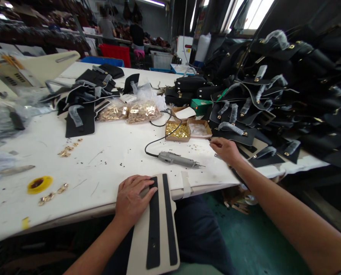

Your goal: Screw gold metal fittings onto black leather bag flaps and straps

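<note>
A beige bag panel with two black strips (167, 244) slopes from the table edge down onto my lap. My left hand (133, 196) holds it near its top end, thumb and fingers over one strip. A small metal dot shows low on that strip. My right hand (225, 149) is at the table's right side, fingertips pinched together; whatever is between them is too small to make out. Tiny loose pieces lie left of those fingers. Between my hands, a grey electric screwdriver (177, 159) lies on the table, bit pointing right.
Behind the screwdriver stand a box of gold hardware (177, 130) and a box with clear plastic (199, 129). Black bag parts (233, 130) pile up at right, more (80, 122) at left. Yellow tape (40, 184) and gold fittings (65, 151) lie left. Two people stand far back.
</note>
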`<state>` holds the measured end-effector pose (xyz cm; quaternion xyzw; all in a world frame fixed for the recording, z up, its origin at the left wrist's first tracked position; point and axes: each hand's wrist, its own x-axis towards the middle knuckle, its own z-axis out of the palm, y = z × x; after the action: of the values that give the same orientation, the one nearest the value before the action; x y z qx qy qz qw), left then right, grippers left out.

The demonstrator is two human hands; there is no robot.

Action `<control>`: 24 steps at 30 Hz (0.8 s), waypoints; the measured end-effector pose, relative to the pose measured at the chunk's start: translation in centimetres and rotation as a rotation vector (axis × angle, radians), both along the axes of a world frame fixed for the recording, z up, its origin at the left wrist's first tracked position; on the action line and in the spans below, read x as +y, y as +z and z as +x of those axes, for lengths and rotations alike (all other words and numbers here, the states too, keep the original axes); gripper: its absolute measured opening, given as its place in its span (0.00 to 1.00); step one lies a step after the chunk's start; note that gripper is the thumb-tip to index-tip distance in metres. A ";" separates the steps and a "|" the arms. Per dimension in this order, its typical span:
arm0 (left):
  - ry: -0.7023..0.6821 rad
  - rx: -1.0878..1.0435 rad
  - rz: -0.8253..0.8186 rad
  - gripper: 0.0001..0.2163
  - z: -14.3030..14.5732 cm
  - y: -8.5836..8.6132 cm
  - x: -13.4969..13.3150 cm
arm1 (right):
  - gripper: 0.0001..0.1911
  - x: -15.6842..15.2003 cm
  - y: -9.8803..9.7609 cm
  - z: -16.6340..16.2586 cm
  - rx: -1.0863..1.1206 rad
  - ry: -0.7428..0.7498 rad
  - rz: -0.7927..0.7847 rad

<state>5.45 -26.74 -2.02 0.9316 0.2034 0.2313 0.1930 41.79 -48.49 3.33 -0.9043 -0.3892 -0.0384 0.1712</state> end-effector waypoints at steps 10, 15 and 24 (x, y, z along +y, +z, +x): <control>-0.036 -0.014 0.043 0.09 0.2 -0.4 0.5 | 0.16 -6.7 -4.4 -4.7 0.112 -0.171 -0.010; -0.064 -0.022 0.059 0.10 0.3 0.0 0.6 | 0.15 -5.6 -4.1 -4.3 0.135 -0.194 -0.054; -0.061 0.010 0.076 0.12 0.6 0.3 0.8 | 0.13 -5.7 -3.9 -4.2 0.197 -0.192 -0.041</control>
<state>6.02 -25.97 -1.70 0.9451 0.1671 0.2283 0.1635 37.58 -54.16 -0.57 -0.9400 -0.2830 0.0425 0.1856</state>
